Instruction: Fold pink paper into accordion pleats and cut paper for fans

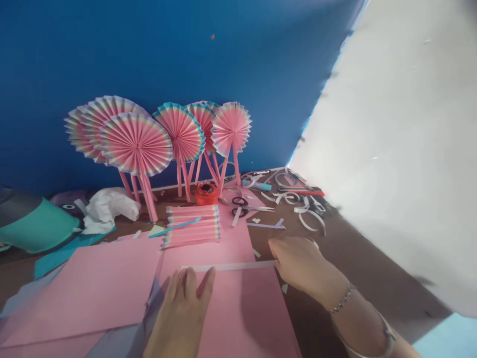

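A pink paper sheet (246, 308) lies in front of me, with a narrow white strip (234, 266), of tape or paper, along its far edge. My left hand (181, 308) rests flat on the sheet, fingertips near the strip's left end. At the right end, my right hand (303, 266) is closed, thumb and forefinger pinching the strip by the sheet's corner. Beyond lies a pleated pink paper (194, 223) with a thin blue strip (179, 227) across it. Scissors (246, 208) with black handles lie farther back.
Several pink pleated paper fans (137, 145) lean against the blue wall (276, 74). An orange-red string ball (206, 193) sits before them. Curled white strips (313, 221) lie at right. Loose pink sheets (93, 288), crumpled white tissue (110, 209) and a green object (37, 226) are at left.
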The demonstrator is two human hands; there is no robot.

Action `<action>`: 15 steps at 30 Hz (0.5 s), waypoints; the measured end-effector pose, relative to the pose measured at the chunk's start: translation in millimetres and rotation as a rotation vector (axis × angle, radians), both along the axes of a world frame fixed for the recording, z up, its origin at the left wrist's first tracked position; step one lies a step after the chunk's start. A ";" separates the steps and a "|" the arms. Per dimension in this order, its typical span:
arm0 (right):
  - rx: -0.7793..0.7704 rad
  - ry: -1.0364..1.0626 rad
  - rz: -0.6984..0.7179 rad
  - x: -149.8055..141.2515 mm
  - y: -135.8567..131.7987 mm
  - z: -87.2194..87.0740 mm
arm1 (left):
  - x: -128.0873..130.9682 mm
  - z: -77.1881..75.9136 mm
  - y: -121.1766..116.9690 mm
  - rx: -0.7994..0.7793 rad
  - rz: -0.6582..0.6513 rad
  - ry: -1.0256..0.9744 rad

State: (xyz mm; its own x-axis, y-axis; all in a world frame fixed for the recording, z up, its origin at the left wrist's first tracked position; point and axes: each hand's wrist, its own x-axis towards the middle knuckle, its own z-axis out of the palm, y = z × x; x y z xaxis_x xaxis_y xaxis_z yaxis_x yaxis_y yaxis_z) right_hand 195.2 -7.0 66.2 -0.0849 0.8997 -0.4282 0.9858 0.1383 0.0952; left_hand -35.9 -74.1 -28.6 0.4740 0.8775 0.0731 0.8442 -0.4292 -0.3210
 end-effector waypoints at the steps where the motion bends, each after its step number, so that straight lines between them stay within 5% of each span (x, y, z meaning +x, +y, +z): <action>1: 0.001 -0.004 0.000 -0.4 0.1 0.0 | 0.3 -2.3 0.5 -0.001 0.002 0.001; 5: -0.006 -0.004 -0.016 -2.5 0.8 -0.7 | 6.7 -3.5 5.0 -0.045 0.046 0.041; 15: 0.067 0.044 0.013 0.9 1.5 -5.7 | 18.6 29.0 16.4 -0.165 0.093 0.165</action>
State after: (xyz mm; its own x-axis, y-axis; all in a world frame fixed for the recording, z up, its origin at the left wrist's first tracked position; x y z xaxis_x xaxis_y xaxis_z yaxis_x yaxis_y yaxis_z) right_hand 196.0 -5.6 60.5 -0.1142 0.9248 -0.3629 0.9874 0.1458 0.0609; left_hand -17.3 -57.7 0.4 0.3843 0.9116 -0.1462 0.8246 -0.4101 -0.3897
